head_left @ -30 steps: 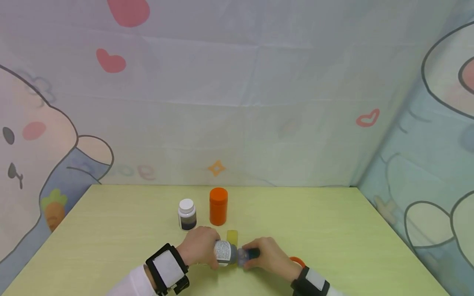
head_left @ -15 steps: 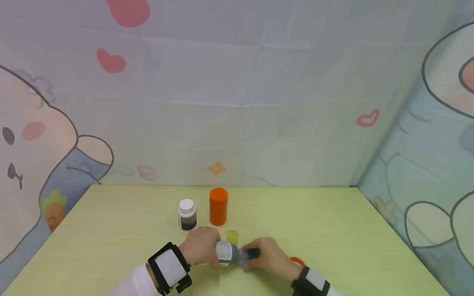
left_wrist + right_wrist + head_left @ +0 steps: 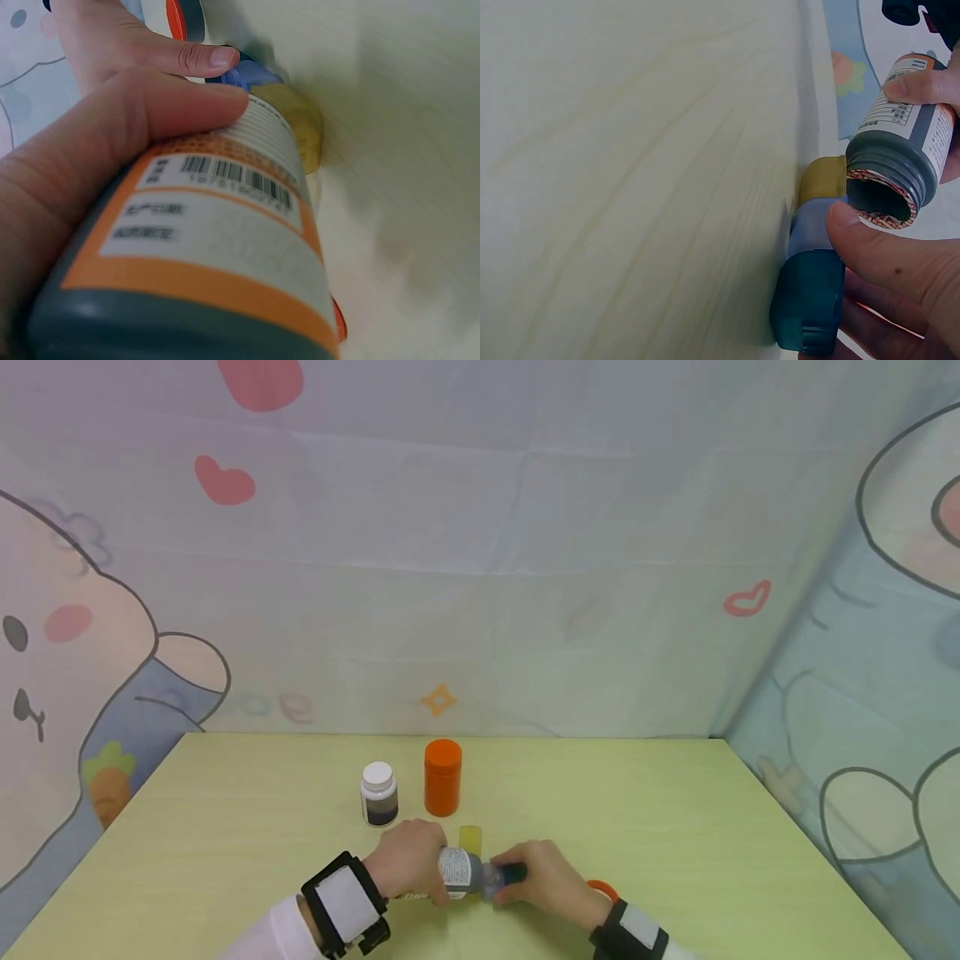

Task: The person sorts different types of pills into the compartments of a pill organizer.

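My left hand (image 3: 408,857) grips a dark grey bottle (image 3: 455,870) tipped nearly on its side, its mouth towards the right. The label is white and orange with a barcode, and my thumb lies over it in the left wrist view. An uncapped, threaded neck with a torn patterned seal (image 3: 907,219) round the mouth shows in the right wrist view. The mouth is close to the yellow section of a pill organizer (image 3: 808,296) with yellow, lilac and teal sections. My right hand (image 3: 551,883) pinches the organizer, thumb at the lilac section. A yellow flap (image 3: 470,839) shows behind the bottle.
Behind my hands stand a white-capped bottle (image 3: 379,795) and an orange bottle (image 3: 442,779), both upright on the pale yellow table (image 3: 637,802). An orange-rimmed round thing (image 3: 603,888), partly hidden, lies by my right wrist. A patterned cloth (image 3: 480,568) hangs behind the table.
My left hand and the bottle have shifted very slightly to the right. The right hand and organizer stay in place.
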Action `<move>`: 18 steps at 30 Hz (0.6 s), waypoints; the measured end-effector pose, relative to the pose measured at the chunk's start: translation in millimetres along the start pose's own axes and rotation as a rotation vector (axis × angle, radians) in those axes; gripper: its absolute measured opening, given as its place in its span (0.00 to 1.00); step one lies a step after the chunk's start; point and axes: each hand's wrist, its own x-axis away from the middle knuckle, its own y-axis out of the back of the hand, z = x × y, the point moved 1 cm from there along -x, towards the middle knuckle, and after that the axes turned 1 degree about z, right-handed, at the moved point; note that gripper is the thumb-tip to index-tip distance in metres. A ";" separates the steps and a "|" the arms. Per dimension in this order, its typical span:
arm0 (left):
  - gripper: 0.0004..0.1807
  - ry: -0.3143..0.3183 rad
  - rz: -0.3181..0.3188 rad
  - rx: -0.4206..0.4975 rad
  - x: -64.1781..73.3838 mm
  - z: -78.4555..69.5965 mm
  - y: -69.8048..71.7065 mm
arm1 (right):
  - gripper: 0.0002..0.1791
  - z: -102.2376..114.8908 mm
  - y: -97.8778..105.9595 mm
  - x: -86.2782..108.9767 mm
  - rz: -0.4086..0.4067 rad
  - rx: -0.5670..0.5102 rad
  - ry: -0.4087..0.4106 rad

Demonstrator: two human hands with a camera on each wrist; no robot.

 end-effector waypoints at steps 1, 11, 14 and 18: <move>0.19 0.003 0.002 0.001 0.5 -0.1 0.2 | 0.24 -0.1 -0.2 -0.1 -0.001 0.000 0.002; 0.20 0.004 0.001 -0.037 -0.8 -3.2 0.4 | 0.24 -0.7 0.3 -0.5 -0.002 0.003 0.005; 0.20 0.019 0.020 -0.027 -3.4 -4.1 0.0 | 0.24 -0.6 0.6 -1.0 -0.003 -0.002 0.002; 0.21 0.046 0.047 -0.016 -5.0 -5.4 1.6 | 0.24 -0.8 0.1 -1.9 0.002 -0.006 -0.007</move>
